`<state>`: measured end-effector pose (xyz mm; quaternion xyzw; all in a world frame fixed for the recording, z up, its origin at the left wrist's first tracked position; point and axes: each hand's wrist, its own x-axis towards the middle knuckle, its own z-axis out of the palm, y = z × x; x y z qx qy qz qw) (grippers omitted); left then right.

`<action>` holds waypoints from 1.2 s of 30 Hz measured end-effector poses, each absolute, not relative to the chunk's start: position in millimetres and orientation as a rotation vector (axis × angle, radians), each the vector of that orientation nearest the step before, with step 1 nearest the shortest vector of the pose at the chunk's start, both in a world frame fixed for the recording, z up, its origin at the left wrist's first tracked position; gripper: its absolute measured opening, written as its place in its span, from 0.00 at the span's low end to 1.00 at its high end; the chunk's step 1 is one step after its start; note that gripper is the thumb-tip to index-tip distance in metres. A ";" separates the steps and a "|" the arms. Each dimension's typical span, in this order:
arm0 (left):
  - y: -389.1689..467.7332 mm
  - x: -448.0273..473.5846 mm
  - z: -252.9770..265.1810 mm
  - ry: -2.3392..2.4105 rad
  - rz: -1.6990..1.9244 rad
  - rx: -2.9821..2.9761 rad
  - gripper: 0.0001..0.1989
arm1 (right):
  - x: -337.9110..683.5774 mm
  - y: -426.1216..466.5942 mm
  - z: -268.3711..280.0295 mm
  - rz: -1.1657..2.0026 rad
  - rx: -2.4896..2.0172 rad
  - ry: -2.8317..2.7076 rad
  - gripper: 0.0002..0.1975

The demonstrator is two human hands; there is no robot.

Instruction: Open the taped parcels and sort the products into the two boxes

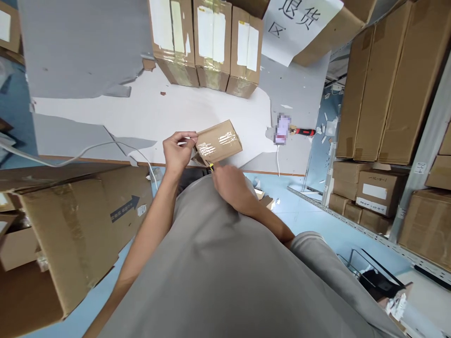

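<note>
A small brown cardboard box (222, 140) with shiny clear tape on its top lies tilted near the front edge of the table. My left hand (179, 148) is closed on the box's left end, fingers and thumb pinching its upper corner. My right hand (230, 183) is closed around a box cutter (211, 166), of which only a yellow and black tip shows. That tip is against or very close to the box's lower left edge. What lies inside the box is hidden.
Three taped boxes (213, 51) stand at the table's back. To the right lie a phone (282, 129) with a white cable and a red-black handled tool (305, 132). A large open carton (88, 225) stands front left. Shelves of cartons (378, 89) line the right side.
</note>
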<state>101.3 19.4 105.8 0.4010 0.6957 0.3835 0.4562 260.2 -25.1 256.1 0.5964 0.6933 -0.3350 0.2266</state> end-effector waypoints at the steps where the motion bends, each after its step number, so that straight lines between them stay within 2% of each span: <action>1: 17.4 103.9 105.9 1.721 0.952 0.982 0.06 | 268.2 -24.7 258.1 -0.926 1.665 1.914 0.20; 8: 5.0 139.5 95.1 1.828 1.125 1.008 0.02 | 325.5 -5.0 240.0 -0.766 2.012 1.870 0.25; 14: 13.9 156.1 88.3 1.821 1.240 1.019 0.20 | 342.1 9.2 212.8 -0.754 1.992 1.935 0.28; 19: 19.2 154.2 91.6 1.854 1.151 1.020 0.23 | 337.5 11.9 214.3 -0.771 1.966 1.918 0.29; 23: 17.9 151.5 86.5 1.767 1.240 1.000 0.25 | 332.6 18.5 221.6 -0.764 1.929 1.916 0.25; 29: 17.1 153.3 79.4 1.732 1.337 0.997 0.23 | 324.3 30.8 228.5 -0.784 1.930 1.866 0.21; 36: 18.4 161.8 89.6 1.875 1.203 0.981 0.19 | 332.9 11.2 232.6 -0.784 1.895 1.785 0.18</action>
